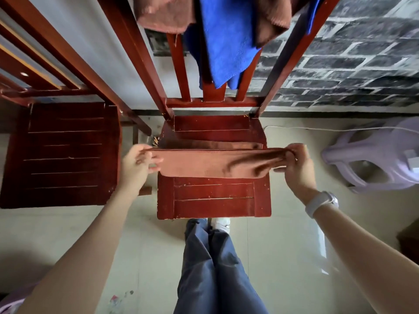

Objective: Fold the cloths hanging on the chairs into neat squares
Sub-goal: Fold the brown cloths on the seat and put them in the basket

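Note:
A brown cloth (pixel 204 164) is stretched flat and wide just above the seat of the middle red wooden chair (pixel 213 200). My left hand (pixel 136 164) pinches its left end and my right hand (pixel 297 164) pinches its right end, so the cloth hangs folded between them. Over the chair's backrest hang a blue cloth (pixel 226 41) and another brown cloth (pixel 165 17), both partly cut off by the top edge of the view.
A second red chair (pixel 63 152) stands close on the left. A pale purple plastic stool (pixel 374 159) lies on the floor at the right, below a dark brick-pattern wall (pixel 351 60). My legs stand just in front of the middle chair.

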`<state>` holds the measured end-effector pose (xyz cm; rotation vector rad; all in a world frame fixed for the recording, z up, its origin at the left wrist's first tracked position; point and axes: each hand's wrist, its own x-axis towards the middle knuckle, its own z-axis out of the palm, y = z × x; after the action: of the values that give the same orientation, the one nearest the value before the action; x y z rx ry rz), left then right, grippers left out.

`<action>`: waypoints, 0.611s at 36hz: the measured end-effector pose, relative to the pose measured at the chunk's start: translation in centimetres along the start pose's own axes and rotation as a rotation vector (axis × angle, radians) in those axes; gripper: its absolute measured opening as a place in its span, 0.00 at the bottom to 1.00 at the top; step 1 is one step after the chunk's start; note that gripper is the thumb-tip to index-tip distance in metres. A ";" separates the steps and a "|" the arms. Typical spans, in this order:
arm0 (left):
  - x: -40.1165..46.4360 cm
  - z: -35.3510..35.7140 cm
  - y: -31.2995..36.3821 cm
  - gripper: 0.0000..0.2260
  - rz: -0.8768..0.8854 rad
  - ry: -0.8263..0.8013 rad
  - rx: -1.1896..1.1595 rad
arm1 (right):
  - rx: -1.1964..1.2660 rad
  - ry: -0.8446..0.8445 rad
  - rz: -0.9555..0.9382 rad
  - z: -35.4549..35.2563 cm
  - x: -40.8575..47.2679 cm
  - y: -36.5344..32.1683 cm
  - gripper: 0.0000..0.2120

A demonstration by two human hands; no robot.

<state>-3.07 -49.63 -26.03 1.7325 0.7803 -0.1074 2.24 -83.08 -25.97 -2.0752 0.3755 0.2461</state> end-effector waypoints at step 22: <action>-1.4 -4.8 10.4 0.10 0.261 -0.182 -0.118 | 0.131 0.067 -0.273 -5.1 1.5 -10.7 0.16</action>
<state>0.04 -47.03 -15.23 1.6707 0.4150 -0.0394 7.62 -82.64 -15.25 -1.9819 0.1410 -0.0118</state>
